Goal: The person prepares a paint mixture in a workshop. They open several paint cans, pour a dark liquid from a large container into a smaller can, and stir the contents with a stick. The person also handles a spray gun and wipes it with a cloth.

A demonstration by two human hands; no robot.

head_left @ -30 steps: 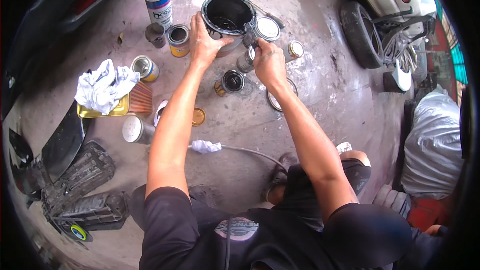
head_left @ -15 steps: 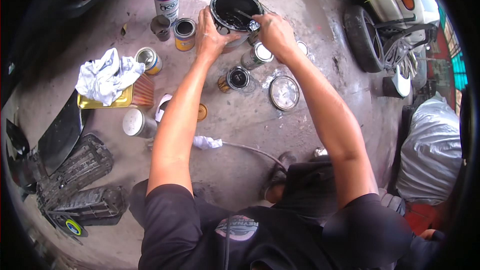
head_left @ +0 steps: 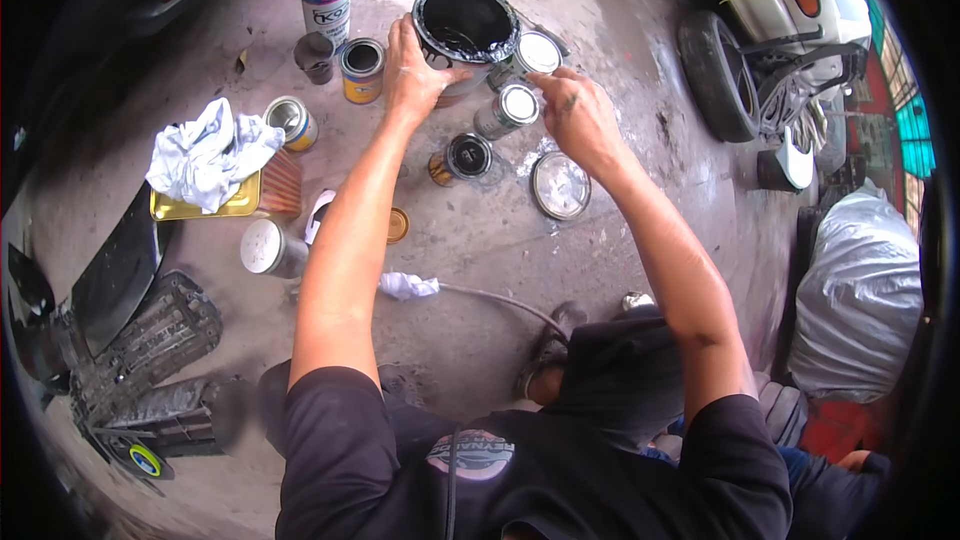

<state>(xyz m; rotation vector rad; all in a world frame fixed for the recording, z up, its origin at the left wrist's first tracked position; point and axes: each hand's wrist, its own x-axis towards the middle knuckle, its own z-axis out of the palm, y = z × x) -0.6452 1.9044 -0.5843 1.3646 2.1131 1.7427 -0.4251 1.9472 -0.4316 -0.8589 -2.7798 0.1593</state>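
Note:
A large can of black paint point(head_left: 440, 80) stands at the far middle, its rim smeared dark. My left hand point(head_left: 410, 80) grips its left side, thumb across the front and fingers along the wall. To the right of that can, my right hand point(head_left: 580, 120) is closed with its fingers curled. Its fingertips are beside a can with a white top point(head_left: 540, 52); anything in them is hidden. A smaller white-lidded can point(head_left: 518, 103) stands between my hands, with an open can of dark contents point(head_left: 468, 155) nearer to me. A round lid point(head_left: 561, 185) lies on the floor to their right.
Left of the paint can stand a blue-capped can point(head_left: 325, 5), a dark cup point(head_left: 315, 58) and opened small cans. White cloth point(head_left: 215, 155) lies on a yellow-topped tin point(head_left: 235, 202). A hose point(head_left: 500, 295) crosses near my feet. A tire point(head_left: 715, 75) stands right.
My right hand has moved out of the paint can's mouth, right and toward me. The thin stick seen in the paint no longer shows. My left hand stays on the can.

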